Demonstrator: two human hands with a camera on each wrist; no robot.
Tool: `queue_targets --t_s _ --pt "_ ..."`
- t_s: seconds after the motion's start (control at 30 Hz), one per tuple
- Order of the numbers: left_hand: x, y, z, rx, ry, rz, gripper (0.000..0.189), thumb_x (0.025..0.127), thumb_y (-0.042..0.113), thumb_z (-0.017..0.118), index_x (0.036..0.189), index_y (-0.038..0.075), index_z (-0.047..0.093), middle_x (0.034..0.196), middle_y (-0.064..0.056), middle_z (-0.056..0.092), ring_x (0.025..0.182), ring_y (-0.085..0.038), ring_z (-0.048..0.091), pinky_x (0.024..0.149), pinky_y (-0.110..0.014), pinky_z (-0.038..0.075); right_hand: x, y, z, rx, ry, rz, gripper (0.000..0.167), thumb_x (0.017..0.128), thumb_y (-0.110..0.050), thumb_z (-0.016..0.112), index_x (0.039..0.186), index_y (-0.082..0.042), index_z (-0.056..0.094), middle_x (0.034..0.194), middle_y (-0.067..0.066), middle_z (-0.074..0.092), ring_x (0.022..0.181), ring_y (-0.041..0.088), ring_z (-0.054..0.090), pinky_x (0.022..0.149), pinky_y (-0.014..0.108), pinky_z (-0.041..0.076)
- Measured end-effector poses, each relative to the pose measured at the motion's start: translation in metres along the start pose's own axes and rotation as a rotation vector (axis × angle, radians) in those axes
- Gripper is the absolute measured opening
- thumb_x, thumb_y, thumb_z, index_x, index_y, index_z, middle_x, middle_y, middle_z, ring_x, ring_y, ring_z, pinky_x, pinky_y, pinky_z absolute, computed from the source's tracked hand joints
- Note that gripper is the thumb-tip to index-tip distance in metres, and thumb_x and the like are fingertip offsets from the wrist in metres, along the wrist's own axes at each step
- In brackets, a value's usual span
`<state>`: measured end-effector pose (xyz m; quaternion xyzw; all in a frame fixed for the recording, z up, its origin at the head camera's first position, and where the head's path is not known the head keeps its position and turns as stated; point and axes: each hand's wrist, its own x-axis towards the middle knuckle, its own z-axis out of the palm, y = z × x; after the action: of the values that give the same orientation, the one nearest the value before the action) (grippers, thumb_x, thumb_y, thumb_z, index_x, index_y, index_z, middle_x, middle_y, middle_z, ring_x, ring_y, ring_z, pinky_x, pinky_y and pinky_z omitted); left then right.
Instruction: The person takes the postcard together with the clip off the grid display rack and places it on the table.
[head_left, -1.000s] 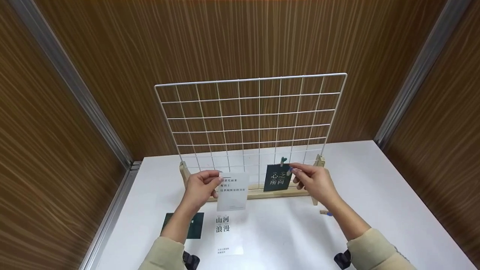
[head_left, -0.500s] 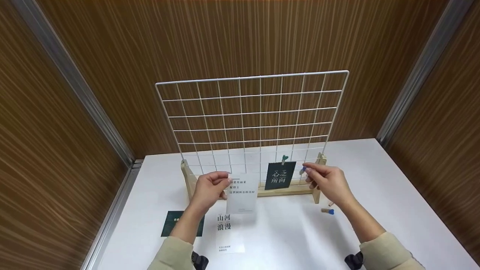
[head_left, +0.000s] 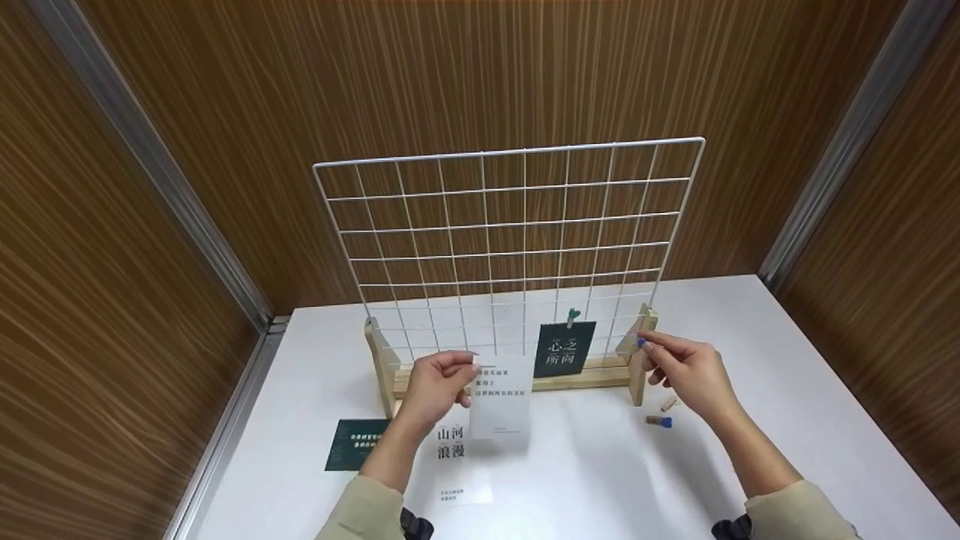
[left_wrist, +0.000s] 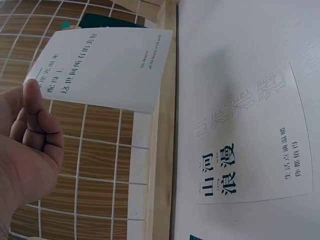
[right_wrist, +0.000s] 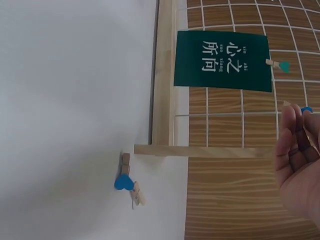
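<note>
At far left, a rectangular green sheet (head_left: pixel 352 441) lies flat on the smooth white surface (head_left: pixel 570 480); beside it lies a white sheet (head_left: pixel 451 472) with dark characters. The left hand (head_left: pixel 439 386) pinches a rectangular printed card (head_left: pixel 501 409) at its upper left corner, before the upright white wire grid (head_left: pixel 525 151) in its wooden stand (head_left: pixel 382 367). Further right, a wooden peg with a green heart (head_left: pixel 573 315) clips a dark green card (head_left: pixel 564 350) to the grid. The right hand (head_left: pixel 688 373) pinches a blue-topped peg (head_left: pixel 641 343). Below it lie a blue-heart wooden peg (head_left: pixel 660 422) and another wooden peg (head_left: pixel 669 404), just beside each other.
</note>
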<state>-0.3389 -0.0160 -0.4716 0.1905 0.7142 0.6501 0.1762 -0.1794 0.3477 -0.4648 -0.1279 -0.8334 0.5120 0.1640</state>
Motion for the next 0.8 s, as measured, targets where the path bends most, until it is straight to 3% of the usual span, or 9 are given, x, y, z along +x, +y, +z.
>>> queue_targets --t_s 0.37,0.8 --pt "0.004 -0.017 0.014 -0.039 0.006 -0.023 0.023 0.099 0.009 0.076 0.119 -0.002 0.075 0.100 -0.013 0.080 0.051 -0.009 0.057 0.051 -0.020 0.050 -0.007 0.023 -0.011 0.028 0.026 0.073 0.037 0.111 -0.018 0.060 0.141 0.002 0.065 0.093 0.015 0.073 0.073 0.017 0.071 0.064 0.026 0.060" --pt "0.001 -0.038 0.027 -0.051 0.038 -0.111 0.021 0.098 0.009 0.076 0.117 0.001 0.076 0.100 -0.011 0.080 0.049 -0.008 0.055 0.051 -0.020 0.048 -0.020 0.048 -0.021 0.038 0.059 0.125 0.039 0.111 -0.020 0.060 0.142 0.003 0.064 0.091 0.012 0.074 0.073 0.016 0.072 0.065 0.026 0.059"
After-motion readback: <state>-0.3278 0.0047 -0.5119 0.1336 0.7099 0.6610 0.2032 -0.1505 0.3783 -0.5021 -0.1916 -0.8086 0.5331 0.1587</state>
